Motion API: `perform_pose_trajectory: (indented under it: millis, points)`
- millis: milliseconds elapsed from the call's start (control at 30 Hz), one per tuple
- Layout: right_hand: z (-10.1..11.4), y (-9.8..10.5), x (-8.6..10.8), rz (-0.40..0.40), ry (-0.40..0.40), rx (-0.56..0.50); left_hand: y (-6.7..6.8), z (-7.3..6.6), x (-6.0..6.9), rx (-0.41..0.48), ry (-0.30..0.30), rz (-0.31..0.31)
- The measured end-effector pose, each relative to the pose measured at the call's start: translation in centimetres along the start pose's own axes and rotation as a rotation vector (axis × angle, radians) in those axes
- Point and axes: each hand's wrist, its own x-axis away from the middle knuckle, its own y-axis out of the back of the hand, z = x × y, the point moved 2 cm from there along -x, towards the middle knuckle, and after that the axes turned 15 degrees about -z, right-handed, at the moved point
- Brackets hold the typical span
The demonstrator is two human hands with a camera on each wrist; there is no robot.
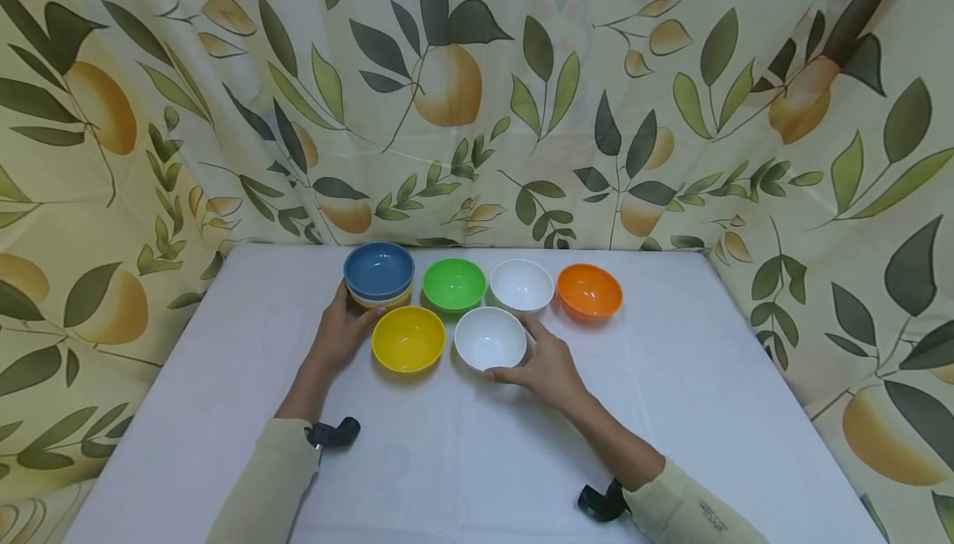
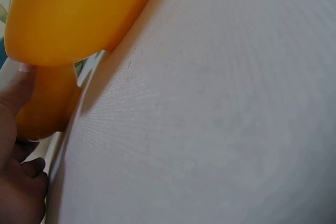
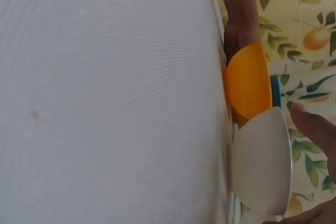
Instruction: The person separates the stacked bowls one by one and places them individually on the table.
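At the left of the back row stands a stack of bowls, with a blue bowl (image 1: 378, 269) on top and a yellow bowl (image 2: 50, 103) below. My left hand (image 1: 341, 333) grips this stack from the left and front, its thumb on the near side. Just right of that thumb sits a single yellow bowl (image 1: 408, 339). My right hand (image 1: 547, 364) holds the front white bowl (image 1: 489, 337) by its right side, thumb in front and fingers behind. This bowl (image 3: 260, 163) stands upright beside the yellow one; how firmly the fingers press is unclear.
Behind these two are a green bowl (image 1: 454, 284), another white bowl (image 1: 522, 285) and an orange bowl (image 1: 590, 291) in a row. A white cloth (image 1: 447, 461) covers the table. A fruit-patterned curtain (image 1: 477, 180) hangs behind the far edge.
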Motion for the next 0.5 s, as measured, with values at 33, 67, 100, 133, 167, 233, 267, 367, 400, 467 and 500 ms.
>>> perform_pose_trajectory:
  millis: [33, 67, 100, 133, 167, 233, 267, 367, 400, 467, 500]
  points:
    - [0.1, 0.2, 0.0, -0.002, -0.007, 0.004, 0.0, 0.0, 0.0, 0.001, 0.000, 0.000]
    - [0.2, 0.4, 0.0, -0.003, -0.015, 0.007, 0.0, -0.1, 0.0, 0.000, 0.002, 0.000]
    - [0.3, 0.5, 0.1, -0.005, -0.022, 0.016, 0.1, -0.1, 0.0, -0.001, 0.002, 0.000]
    - [0.4, 0.7, 0.1, -0.005, -0.031, 0.025, 0.1, -0.1, 0.0, -0.004, 0.001, 0.002]
    - [0.5, 0.9, 0.1, -0.006, -0.039, 0.033, 0.1, -0.1, -0.1, -0.006, 0.001, 0.002]
    - [0.8, 1.2, 0.1, -0.007, -0.051, 0.035, 0.1, -0.1, -0.1, -0.009, 0.003, 0.003]
    - [0.9, 1.4, 0.0, -0.009, -0.049, 0.032, 0.1, -0.1, -0.1, -0.008, 0.006, 0.002]
    - [1.5, 1.7, -0.1, -0.027, -0.022, 0.012, 0.1, -0.1, 0.0, -0.001, 0.006, 0.000]
    - [1.6, 1.8, -0.3, -0.034, -0.006, 0.005, 0.1, -0.1, 0.0, 0.000, 0.005, -0.001]
    - [1.9, 1.8, -0.5, -0.053, 0.027, -0.003, 0.0, -0.1, 0.1, 0.005, 0.004, -0.002]
    - [2.0, 1.8, -0.7, -0.062, 0.038, -0.005, 0.0, -0.2, 0.1, 0.006, 0.002, -0.002]
